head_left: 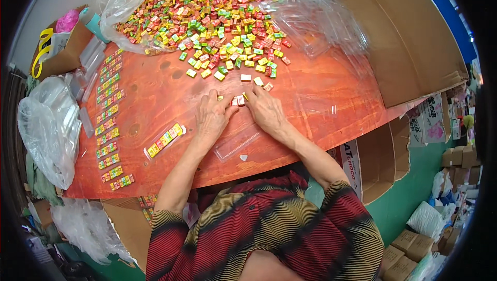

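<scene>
Hundreds of small wrapped candy cubes in red, yellow, green and orange [207,17] lie heaped at the far side of the orange-brown wooden table [155,100], spilling out of a torn clear plastic bag [121,1] toward the person. Large brown cardboard flap [404,38] stands to the right; crumpled clear bags [46,126] hang off the left edge. Column of filled clear plastic strip trays [108,120] runs down the left side, each holding a row of candies; one more filled tray [165,139] lies apart, just left of the hands. Empty clear tray [238,144] sits near the table edge, below both hands. Left hand [213,115] and right hand [266,109] rest palm-down, fingertips nearly meeting, fingers narrowed around a few loose candies [239,100] between them. Judged: cubes are light, firm, with slick wrappers, best pinched on opposite flat faces. Tray looks thin, flexible, easily dented; hold it by the long edges.
</scene>
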Motion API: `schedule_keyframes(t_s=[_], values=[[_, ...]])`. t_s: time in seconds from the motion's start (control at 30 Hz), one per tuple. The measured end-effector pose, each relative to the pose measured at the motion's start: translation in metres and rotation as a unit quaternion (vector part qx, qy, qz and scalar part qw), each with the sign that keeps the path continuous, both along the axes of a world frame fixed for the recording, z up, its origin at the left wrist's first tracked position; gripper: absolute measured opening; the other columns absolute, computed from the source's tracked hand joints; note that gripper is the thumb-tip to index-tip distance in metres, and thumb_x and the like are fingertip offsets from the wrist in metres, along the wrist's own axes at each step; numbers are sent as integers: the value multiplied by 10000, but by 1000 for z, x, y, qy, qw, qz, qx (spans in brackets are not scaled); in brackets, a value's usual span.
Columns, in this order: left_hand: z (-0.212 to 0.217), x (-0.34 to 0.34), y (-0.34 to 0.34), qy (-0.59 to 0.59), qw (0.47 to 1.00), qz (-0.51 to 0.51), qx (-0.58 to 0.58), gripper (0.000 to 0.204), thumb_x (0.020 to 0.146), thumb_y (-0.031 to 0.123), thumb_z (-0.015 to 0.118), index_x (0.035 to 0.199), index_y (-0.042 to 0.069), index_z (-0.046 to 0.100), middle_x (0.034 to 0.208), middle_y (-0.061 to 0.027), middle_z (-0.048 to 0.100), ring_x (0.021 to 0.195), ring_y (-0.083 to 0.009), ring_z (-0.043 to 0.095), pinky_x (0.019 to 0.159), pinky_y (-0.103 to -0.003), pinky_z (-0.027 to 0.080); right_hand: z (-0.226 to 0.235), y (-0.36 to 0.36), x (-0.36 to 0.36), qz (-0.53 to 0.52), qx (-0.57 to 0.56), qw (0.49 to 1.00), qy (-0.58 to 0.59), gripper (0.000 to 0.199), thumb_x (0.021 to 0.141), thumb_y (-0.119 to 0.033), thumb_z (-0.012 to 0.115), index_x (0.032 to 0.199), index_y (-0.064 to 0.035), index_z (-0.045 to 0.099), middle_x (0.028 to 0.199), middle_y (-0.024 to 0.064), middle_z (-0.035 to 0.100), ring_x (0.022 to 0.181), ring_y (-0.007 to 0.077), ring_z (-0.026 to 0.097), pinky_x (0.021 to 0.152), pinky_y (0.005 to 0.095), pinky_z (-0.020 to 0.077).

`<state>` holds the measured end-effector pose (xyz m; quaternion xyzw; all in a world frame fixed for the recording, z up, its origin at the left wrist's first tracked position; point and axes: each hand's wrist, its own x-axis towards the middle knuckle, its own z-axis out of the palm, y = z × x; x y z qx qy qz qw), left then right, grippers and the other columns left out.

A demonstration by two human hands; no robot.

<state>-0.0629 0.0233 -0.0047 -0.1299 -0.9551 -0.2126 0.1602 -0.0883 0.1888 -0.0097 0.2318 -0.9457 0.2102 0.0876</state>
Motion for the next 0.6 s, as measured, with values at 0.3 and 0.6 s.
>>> schedule_keyframes(t_s=[0.3,0.6], values=[[2,-2,0,-8,1000,5,1,306,683,268,691,957,137,647,812,-90,506,758,-255,527,634,-365,438,4,33,-13,-70,-37,996,-51,272,802,-132,553,1055,-43,511,921,171,507,781,345,552,638,422,459],[0,-10,-4,-6,1000,5,2,301,678,269,695,943,135,650,812,-95,493,760,-259,526,623,-370,435,2,14,-13,33,-84,996,-23,142,801,-34,450,926,-1,509,834,178,506,810,347,533,669,425,438]])
